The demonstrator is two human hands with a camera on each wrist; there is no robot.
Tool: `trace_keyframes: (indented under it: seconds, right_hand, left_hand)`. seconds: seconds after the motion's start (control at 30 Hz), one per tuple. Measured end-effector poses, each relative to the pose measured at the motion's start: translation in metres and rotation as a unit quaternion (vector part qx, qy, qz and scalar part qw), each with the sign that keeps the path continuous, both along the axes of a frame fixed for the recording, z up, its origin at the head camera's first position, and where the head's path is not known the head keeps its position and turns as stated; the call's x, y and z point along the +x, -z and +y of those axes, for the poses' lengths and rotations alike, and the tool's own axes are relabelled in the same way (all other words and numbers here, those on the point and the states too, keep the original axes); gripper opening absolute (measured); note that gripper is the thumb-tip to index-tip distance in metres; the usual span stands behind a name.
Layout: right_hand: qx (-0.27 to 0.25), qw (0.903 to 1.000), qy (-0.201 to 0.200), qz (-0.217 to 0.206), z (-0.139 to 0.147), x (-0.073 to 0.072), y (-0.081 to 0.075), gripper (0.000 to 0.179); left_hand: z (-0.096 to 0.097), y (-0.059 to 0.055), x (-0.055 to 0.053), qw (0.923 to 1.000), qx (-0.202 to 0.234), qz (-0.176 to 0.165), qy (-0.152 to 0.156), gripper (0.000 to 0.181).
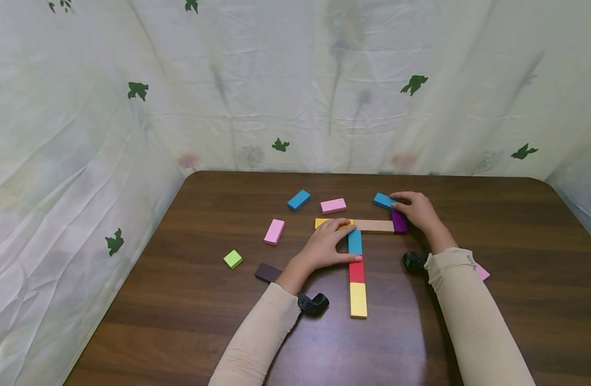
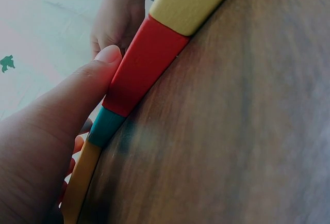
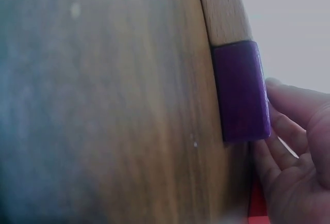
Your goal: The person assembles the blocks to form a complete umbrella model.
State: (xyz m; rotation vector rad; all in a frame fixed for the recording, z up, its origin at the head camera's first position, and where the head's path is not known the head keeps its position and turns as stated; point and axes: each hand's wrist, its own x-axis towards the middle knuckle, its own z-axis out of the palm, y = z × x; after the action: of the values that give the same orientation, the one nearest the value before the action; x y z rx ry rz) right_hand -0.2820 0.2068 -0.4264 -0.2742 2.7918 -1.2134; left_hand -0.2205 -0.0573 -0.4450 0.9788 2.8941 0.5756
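Wooden blocks form a T on the table. Its bar runs from an orange block [image 1: 320, 223] through a plain wood block [image 1: 374, 227] to a purple block [image 1: 399, 222]. The stem is a blue block [image 1: 355, 242], a red block [image 1: 356, 272] and a yellow block [image 1: 358, 300]. My left hand [image 1: 324, 246] lies spread over the join, thumb on the red block, fingertips by the orange one. With thumb and fingers, my right hand [image 1: 418, 214] pinches the right end of another blue block [image 1: 382, 201], just behind the purple block.
Loose blocks lie around: a blue block [image 1: 299, 200], pink blocks [image 1: 333, 206] [image 1: 274, 232], a lime green block [image 1: 233, 259] and a dark block [image 1: 267, 272]. Another pink block [image 1: 482, 272] is half hidden by the right sleeve. Something red [image 3: 258, 203] shows beyond the right hand.
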Motion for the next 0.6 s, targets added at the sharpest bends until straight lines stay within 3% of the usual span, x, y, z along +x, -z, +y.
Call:
trace_keyframes:
  seconds: [0.6]
  right_hand:
    - [-0.025,0.9997,0.006,-0.003,0.0042,0.0011,0.0049,0.035]
  left_hand:
    - [0.0001,0.0004,-0.0002,1.0000,0.001,-0.007,-0.001,0.078]
